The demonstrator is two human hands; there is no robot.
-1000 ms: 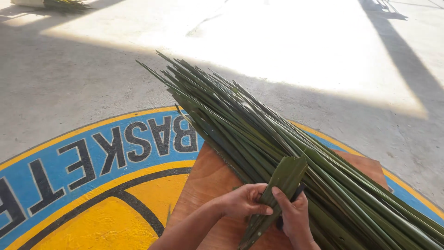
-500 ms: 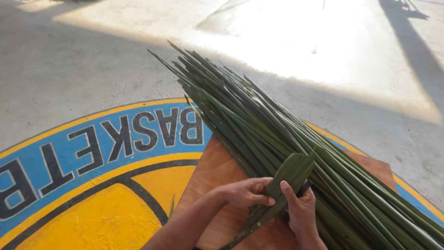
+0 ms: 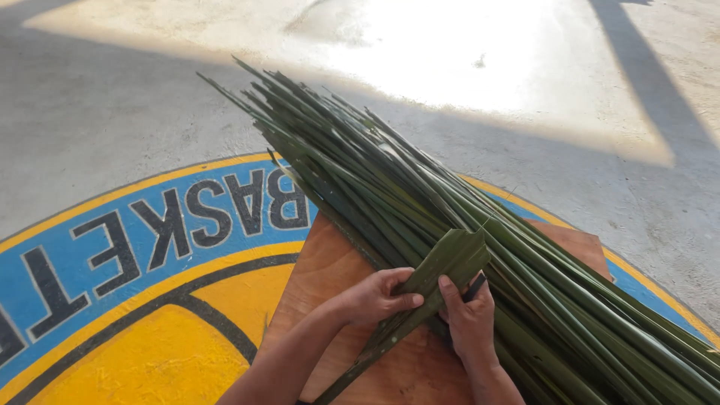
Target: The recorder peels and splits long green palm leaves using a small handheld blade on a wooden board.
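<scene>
Concrete court floor (image 3: 97, 112), wooden board (image 3: 330, 277): your left hand (image 3: 375, 296) and right hand (image 3: 469, 319) both pinch one folded palm leaf strip (image 3: 439, 274), steadying it beside the leaf bundle (image 3: 390, 187).

Smooth, faintly glossy green leaves (image 3: 450, 225) on a matt wooden board (image 3: 330, 277), rough concrete floor (image 3: 97, 112).

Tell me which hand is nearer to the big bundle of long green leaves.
Right. The right hand lies against the bundle, gripping the folded leaf strip. The left hand pinches that strip over the wooden board, just clear of the bundle.
</scene>
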